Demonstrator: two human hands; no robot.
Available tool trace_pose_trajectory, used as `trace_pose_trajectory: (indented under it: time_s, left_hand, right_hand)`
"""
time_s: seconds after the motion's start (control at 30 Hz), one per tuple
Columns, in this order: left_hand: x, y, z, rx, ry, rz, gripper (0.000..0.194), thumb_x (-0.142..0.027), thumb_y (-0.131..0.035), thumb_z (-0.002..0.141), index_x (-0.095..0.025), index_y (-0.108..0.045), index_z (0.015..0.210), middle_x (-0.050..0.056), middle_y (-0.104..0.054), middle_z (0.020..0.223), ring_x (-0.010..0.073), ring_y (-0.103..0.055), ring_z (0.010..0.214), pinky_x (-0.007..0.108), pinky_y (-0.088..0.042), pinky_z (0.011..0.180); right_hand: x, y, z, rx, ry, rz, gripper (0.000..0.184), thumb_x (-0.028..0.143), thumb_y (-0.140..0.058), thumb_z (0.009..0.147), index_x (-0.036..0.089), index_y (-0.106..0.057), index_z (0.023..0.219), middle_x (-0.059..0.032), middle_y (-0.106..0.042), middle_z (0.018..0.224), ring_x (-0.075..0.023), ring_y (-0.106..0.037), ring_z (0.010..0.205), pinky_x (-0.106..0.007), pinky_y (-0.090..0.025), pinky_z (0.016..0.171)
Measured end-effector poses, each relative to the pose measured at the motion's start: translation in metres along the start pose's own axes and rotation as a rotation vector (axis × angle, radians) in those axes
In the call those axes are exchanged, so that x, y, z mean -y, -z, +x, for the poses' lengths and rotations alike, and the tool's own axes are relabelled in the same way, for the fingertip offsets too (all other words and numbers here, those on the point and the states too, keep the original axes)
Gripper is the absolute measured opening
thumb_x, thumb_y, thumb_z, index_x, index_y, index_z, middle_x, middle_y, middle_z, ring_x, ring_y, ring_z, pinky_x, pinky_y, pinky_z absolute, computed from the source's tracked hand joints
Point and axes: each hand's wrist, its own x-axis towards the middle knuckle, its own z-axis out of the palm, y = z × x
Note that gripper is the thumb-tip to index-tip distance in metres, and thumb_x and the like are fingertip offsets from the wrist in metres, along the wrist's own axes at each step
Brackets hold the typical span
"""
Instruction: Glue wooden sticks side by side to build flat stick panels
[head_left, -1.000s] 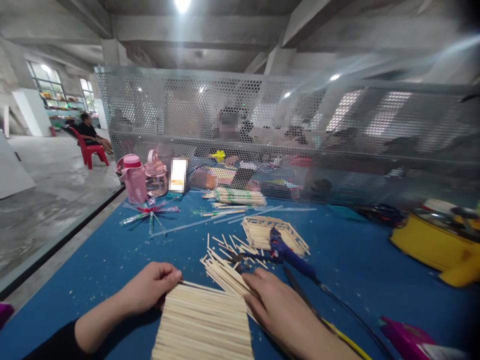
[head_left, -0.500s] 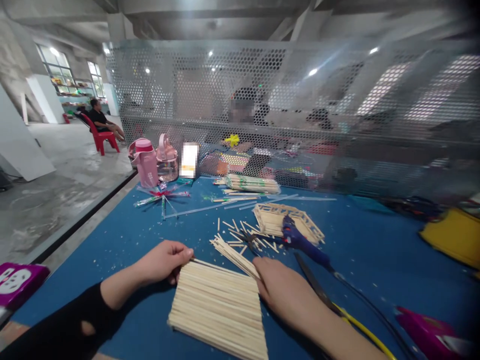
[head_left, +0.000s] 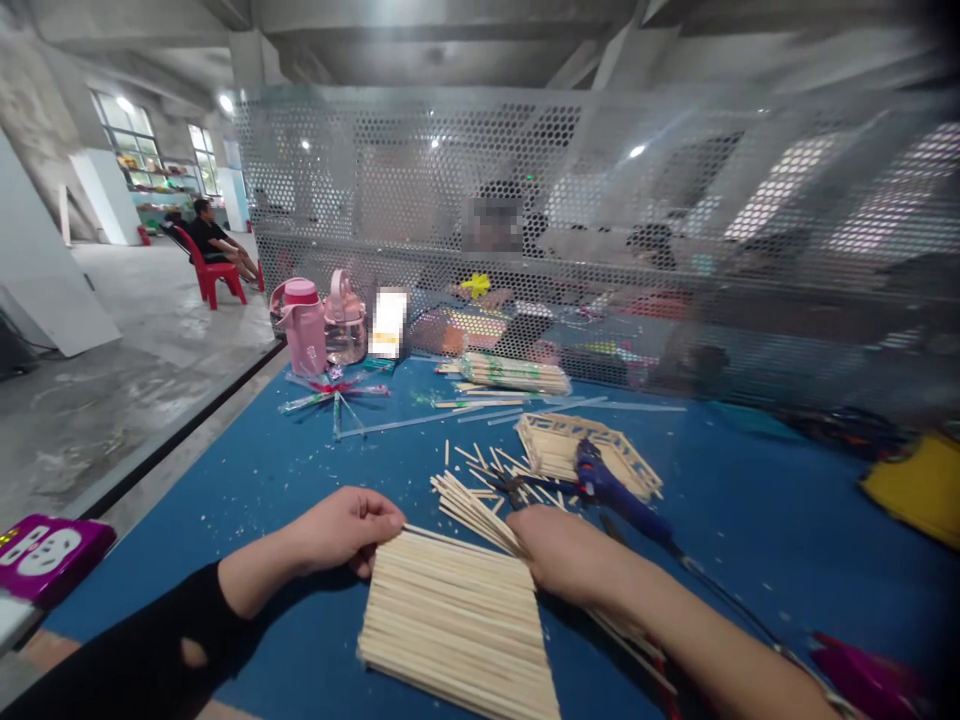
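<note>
A flat panel of pale wooden sticks (head_left: 457, 615), laid side by side, lies in front of me on the blue table. At its far left corner, my left hand (head_left: 360, 525) pinches the edge with thumb and fingers. My right hand (head_left: 562, 550) is closed around a loose bundle of wooden sticks (head_left: 476, 512) by the far right corner; its fingertips are hidden. The sticks fan out to the left of that hand. Just beyond them are dark-jawed pliers (head_left: 514, 488), cut stick pieces and a blue glue gun (head_left: 611, 488), which overlaps a small stick-built tray (head_left: 551, 455).
A bagged stick bundle (head_left: 517, 373) lies towards the perforated metal screen (head_left: 405, 200). Pink bottles (head_left: 306, 335) and a lit phone (head_left: 388, 322) stand at back left. A purple power strip (head_left: 56, 555) sits at left; the glue gun's cord runs right. People sit beyond.
The view has shifted slightly, moving the scene a little right. The sticks by my right hand are more fanned out, and my right forearm covers more of the tools beneath. My left hand keeps its pinch.
</note>
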Motion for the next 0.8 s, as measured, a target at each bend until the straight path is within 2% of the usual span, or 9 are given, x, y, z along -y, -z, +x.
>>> trace_pose_trajectory:
  time_s: [0.1, 0.3, 0.4, 0.53, 0.57, 0.63, 0.7, 0.8]
  left_hand:
    - [-0.001, -0.001, 0.000, 0.000, 0.008, -0.003, 0.046, -0.053, -0.061, 0.066, -0.011, -0.058, 0.084, -0.003, -0.054, 0.055, 0.0058, -0.048, 0.041, 0.018, -0.038, 0.041]
    - [0.001, -0.003, 0.002, -0.010, 0.004, -0.004, 0.046, -0.055, -0.060, 0.066, -0.011, -0.058, 0.082, -0.003, -0.053, 0.052, 0.0058, -0.047, 0.039, 0.019, -0.038, 0.040]
    - [0.002, -0.003, 0.003, -0.013, -0.006, 0.003, 0.047, -0.055, -0.059, 0.067, -0.011, -0.058, 0.082, -0.003, -0.053, 0.053, 0.0059, -0.047, 0.040, 0.018, -0.038, 0.040]
    - [0.003, -0.003, 0.003, -0.015, -0.020, 0.005, 0.048, -0.057, -0.059, 0.066, -0.012, -0.057, 0.081, -0.004, -0.051, 0.051, 0.0058, -0.046, 0.038, 0.018, -0.037, 0.039]
    - [0.004, -0.004, 0.003, -0.012, -0.021, 0.001, 0.048, -0.058, -0.058, 0.066, -0.012, -0.057, 0.080, -0.004, -0.051, 0.051, 0.0056, -0.046, 0.038, 0.018, -0.036, 0.038]
    - [0.005, -0.004, 0.003, -0.010, -0.019, -0.005, 0.048, -0.058, -0.058, 0.066, -0.012, -0.056, 0.080, -0.004, -0.051, 0.050, 0.0052, -0.045, 0.037, 0.017, -0.036, 0.038]
    - [0.005, -0.004, 0.004, -0.014, -0.014, -0.005, 0.048, -0.059, -0.058, 0.066, -0.012, -0.056, 0.080, -0.004, -0.051, 0.051, 0.0050, -0.045, 0.037, 0.017, -0.036, 0.038]
    - [0.004, -0.004, 0.004, -0.011, -0.011, 0.000, 0.049, -0.059, -0.058, 0.066, -0.012, -0.056, 0.081, -0.004, -0.051, 0.051, 0.0051, -0.045, 0.037, 0.017, -0.036, 0.038]
  right_hand:
    - [0.002, -0.002, -0.002, -0.004, -0.019, -0.018, 0.018, 0.013, -0.051, 0.067, 0.013, -0.067, 0.077, -0.0177, -0.070, 0.086, -0.0294, -0.065, 0.082, -0.031, -0.043, 0.064]
    - [-0.007, -0.012, -0.009, -0.078, -0.032, 0.049, 0.022, 0.011, -0.043, 0.073, 0.015, -0.062, 0.082, -0.0143, -0.068, 0.087, -0.0255, -0.064, 0.081, -0.031, -0.043, 0.067]
    - [-0.017, -0.011, -0.008, -0.172, -0.036, 0.232, 0.025, 0.012, -0.038, 0.076, 0.016, -0.058, 0.090, -0.0118, -0.067, 0.086, -0.0232, -0.063, 0.079, -0.030, -0.044, 0.068]
    - [-0.023, -0.003, -0.010, -0.381, 0.032, 0.512, 0.032, 0.029, -0.032, 0.085, 0.017, -0.053, 0.107, -0.0108, -0.064, 0.102, -0.0235, -0.056, 0.100, -0.032, -0.042, 0.083]
    - [-0.024, -0.002, -0.014, -0.378, 0.050, 0.525, 0.032, 0.033, -0.033, 0.085, 0.018, -0.054, 0.105, -0.0103, -0.064, 0.102, -0.0240, -0.055, 0.102, -0.032, -0.042, 0.084]
    - [-0.029, -0.002, -0.025, -0.288, 0.040, 0.453, 0.025, 0.034, -0.039, 0.083, 0.022, -0.058, 0.093, -0.0078, -0.067, 0.095, -0.0254, -0.059, 0.094, -0.031, -0.044, 0.076]
    - [-0.039, -0.009, -0.042, -0.194, -0.048, 0.299, 0.017, 0.030, -0.044, 0.079, 0.025, -0.060, 0.080, -0.0054, -0.069, 0.083, -0.0263, -0.062, 0.080, -0.031, -0.044, 0.065]
    - [-0.059, -0.025, -0.067, -0.187, -0.188, 0.156, 0.015, 0.028, -0.047, 0.078, 0.028, -0.062, 0.079, -0.0043, -0.068, 0.071, -0.0269, -0.063, 0.068, -0.032, -0.040, 0.057]
